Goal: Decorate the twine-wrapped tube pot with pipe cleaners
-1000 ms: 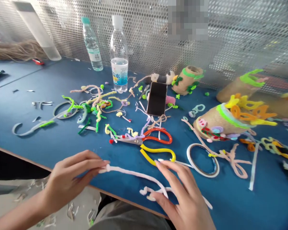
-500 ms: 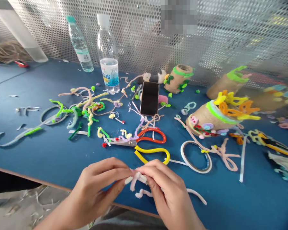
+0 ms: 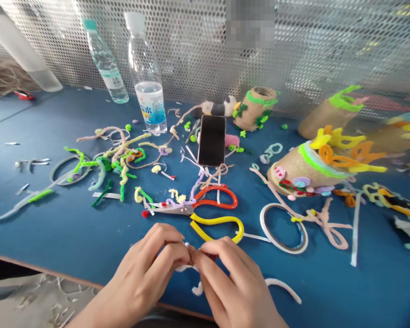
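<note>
Both my hands meet over the front of the blue table, fingertips pinched together. Between them is a short piece of white pipe cleaner (image 3: 187, 268), mostly covered by the fingers. My left hand (image 3: 150, 269) is closed on it from the left, and my right hand (image 3: 230, 278) grips it from the right. Another pale pipe cleaner (image 3: 283, 288) lies on the table, partly behind my right hand. Just beyond the fingers rest scissors (image 3: 218, 218) with one red and one yellow handle. A roll of white double-sided tape (image 3: 263, 223) lies to the right of them.
A phone (image 3: 212, 141) lies mid-table, with two water bottles (image 3: 152, 102) behind it to the left. Twine-wrapped jars (image 3: 287, 171) decorated with pipe cleaners stand or lie at right. Scattered pipe-cleaner scraps (image 3: 105, 164) cover the left. A perforated metal screen (image 3: 187, 54) borders the back.
My fingers have drawn closer together around the white pipe cleaner, hiding more of it. My right fingers now reach over toward the left ones. The view has shifted slightly.
</note>
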A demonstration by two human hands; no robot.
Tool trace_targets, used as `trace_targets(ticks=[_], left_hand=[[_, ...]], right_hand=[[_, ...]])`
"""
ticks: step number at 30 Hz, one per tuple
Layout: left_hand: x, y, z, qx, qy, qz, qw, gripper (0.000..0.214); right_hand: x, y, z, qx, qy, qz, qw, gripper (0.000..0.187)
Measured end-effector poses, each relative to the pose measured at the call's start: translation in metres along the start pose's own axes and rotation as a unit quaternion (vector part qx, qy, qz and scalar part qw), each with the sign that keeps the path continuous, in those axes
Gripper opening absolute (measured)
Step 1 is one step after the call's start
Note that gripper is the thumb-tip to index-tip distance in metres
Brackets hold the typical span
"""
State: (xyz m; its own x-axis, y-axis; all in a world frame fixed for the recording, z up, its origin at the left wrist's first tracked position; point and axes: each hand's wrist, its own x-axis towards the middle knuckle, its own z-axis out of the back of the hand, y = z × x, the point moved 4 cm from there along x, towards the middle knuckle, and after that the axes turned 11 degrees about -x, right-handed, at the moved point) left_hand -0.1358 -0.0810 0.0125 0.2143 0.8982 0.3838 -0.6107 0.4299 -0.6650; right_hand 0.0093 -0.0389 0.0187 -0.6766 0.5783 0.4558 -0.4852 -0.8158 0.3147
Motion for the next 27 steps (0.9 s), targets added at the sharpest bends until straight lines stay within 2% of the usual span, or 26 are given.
trace_targets(ticks=[6,14,19,22,27], left_hand=[[0.0038,-0.0058,0.0020,0.008,-0.022,-0.009,1.000,0.025],[0.0001,-0.0037,0.0002,-0.011,-0.020,-0.005,1.000,0.029],[-0.0023,-0.0028,-0.0026,-0.034,-0.008,-0.003,0.999,0.026],[-0.0032,-0.0033,-0.0035,-0.046,-0.027,-0.003,0.999,0.026],[-0.0029,-0.0024,-0.0025,-0.048,-0.039,0.004,0.998,0.026]], right_hand=[[-0.0010,0.0011,0.0025,0.018,-0.047,-0.009,0.999,0.019],[-0.0026,-0.0037,0.0065,0.071,-0.088,-0.061,0.992,0.017],[-0.0042,-0.0016,0.0088,0.074,-0.084,-0.052,0.992,0.030],[-0.0023,0.0003,0.0062,0.070,-0.076,-0.029,0.994,0.026],[-0.0015,-0.0017,0.0020,0.110,-0.058,-0.036,0.992,0.023]])
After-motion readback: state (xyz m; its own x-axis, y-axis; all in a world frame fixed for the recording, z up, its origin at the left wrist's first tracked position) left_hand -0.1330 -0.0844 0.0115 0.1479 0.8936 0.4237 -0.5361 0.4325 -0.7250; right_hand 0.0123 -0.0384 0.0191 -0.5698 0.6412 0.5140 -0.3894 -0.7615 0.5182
